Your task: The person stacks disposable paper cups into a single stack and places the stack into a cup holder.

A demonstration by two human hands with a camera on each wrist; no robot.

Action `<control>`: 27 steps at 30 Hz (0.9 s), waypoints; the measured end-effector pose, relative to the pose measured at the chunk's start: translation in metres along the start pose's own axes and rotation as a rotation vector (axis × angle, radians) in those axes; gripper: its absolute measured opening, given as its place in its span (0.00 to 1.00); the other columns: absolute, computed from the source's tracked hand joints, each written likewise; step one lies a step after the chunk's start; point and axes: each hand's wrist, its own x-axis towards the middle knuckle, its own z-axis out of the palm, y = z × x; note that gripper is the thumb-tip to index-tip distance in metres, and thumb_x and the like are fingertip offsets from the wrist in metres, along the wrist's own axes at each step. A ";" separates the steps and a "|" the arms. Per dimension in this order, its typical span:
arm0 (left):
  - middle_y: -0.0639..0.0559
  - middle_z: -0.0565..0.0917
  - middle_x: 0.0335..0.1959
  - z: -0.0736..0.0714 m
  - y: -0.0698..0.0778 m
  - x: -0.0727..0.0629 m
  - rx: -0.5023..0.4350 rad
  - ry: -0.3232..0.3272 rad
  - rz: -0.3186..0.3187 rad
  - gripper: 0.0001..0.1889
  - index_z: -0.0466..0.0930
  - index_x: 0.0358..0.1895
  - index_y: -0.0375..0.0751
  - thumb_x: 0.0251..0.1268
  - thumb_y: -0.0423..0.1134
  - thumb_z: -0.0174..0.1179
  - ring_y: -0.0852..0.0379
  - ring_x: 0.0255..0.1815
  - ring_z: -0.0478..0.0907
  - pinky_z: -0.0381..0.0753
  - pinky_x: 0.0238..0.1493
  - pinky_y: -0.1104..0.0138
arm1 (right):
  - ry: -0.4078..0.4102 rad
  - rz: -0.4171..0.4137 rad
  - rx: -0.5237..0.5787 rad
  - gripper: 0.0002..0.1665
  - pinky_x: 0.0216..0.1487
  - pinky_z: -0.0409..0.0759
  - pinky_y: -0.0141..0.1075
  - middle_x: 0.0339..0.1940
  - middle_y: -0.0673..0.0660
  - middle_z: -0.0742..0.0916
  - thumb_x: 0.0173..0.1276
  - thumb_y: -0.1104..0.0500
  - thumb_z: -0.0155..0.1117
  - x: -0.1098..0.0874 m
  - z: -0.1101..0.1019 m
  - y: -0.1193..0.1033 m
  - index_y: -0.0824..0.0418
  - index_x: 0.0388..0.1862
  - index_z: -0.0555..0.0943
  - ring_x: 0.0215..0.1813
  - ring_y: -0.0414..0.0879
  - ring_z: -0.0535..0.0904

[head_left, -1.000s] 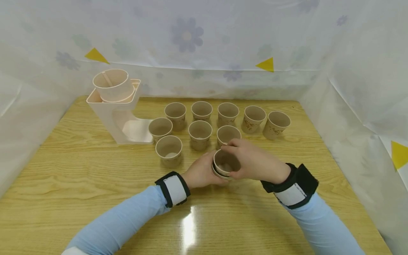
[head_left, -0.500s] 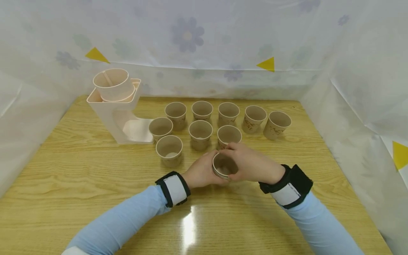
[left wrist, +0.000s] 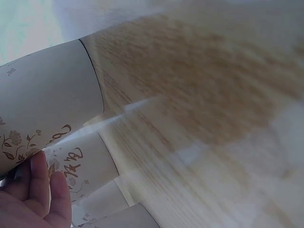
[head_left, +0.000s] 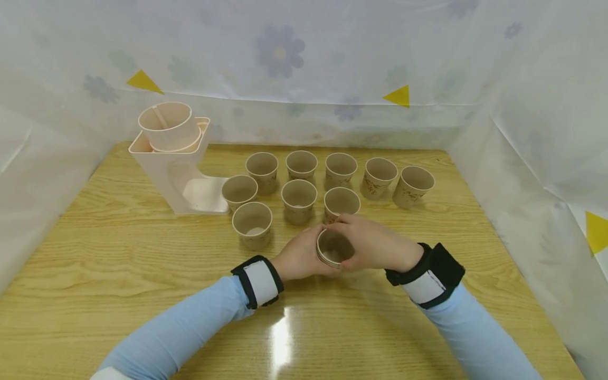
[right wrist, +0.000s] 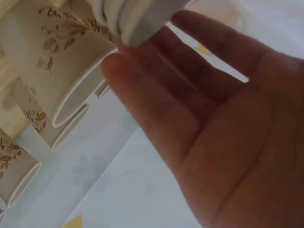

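Observation:
A short stack of nested paper cups [head_left: 334, 246] sits upright at the near middle of the wooden table, its rims lying close together. My left hand [head_left: 300, 254] grips the stack from the left. In the left wrist view, its fingers [left wrist: 40, 178] touch the printed side of a cup [left wrist: 45, 95]. From the right, my right hand [head_left: 375, 244] holds the top cup by its rim, thumb at the near side and fingers at the far side. The right wrist view shows those fingers [right wrist: 142, 90] right at the stacked rims [right wrist: 135, 21].
Single paper cups stand upright behind the stack: a back row ending at the far-right cup [head_left: 413, 184], and nearer ones such as the cup [head_left: 342, 199] just beyond my right fingers. A pale pink stand [head_left: 171, 174] bearing a round container [head_left: 168, 129] is at back left.
My right hand has moved slightly down and left, and the top cup has sunk deeper into the stack, mostly in the first half second. The left hand has stayed put.

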 end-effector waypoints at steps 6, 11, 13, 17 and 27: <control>0.48 0.79 0.50 -0.001 0.001 0.000 -0.006 -0.005 -0.011 0.39 0.69 0.55 0.40 0.34 0.42 0.77 0.53 0.52 0.76 0.74 0.55 0.62 | 0.199 0.105 0.054 0.35 0.56 0.73 0.50 0.52 0.65 0.79 0.54 0.49 0.71 0.014 -0.007 0.017 0.68 0.56 0.75 0.54 0.58 0.75; 0.48 0.79 0.49 -0.001 0.002 0.000 -0.025 -0.005 -0.034 0.37 0.70 0.54 0.40 0.35 0.42 0.77 0.54 0.51 0.76 0.74 0.54 0.62 | 0.237 0.287 0.090 0.45 0.62 0.68 0.54 0.59 0.69 0.73 0.56 0.45 0.69 0.033 -0.005 0.045 0.70 0.64 0.67 0.62 0.63 0.68; 0.49 0.79 0.49 0.000 0.002 0.000 -0.023 -0.005 -0.040 0.37 0.70 0.53 0.40 0.34 0.42 0.77 0.55 0.51 0.76 0.74 0.54 0.62 | 0.190 0.333 0.108 0.49 0.63 0.68 0.54 0.62 0.70 0.71 0.55 0.43 0.70 0.039 -0.001 0.053 0.70 0.67 0.64 0.64 0.63 0.66; 0.49 0.79 0.49 0.001 0.003 0.000 -0.008 -0.006 -0.045 0.37 0.70 0.54 0.40 0.34 0.42 0.77 0.55 0.51 0.76 0.74 0.54 0.63 | 0.139 0.355 0.116 0.52 0.63 0.67 0.54 0.63 0.71 0.70 0.53 0.43 0.71 0.045 0.006 0.063 0.70 0.68 0.62 0.65 0.63 0.66; 0.49 0.80 0.46 0.001 0.002 0.001 0.015 0.006 -0.042 0.35 0.71 0.51 0.42 0.34 0.43 0.78 0.56 0.48 0.77 0.75 0.52 0.63 | 0.157 0.347 0.112 0.48 0.59 0.71 0.52 0.56 0.72 0.76 0.52 0.48 0.71 0.046 0.005 0.064 0.73 0.65 0.65 0.57 0.62 0.72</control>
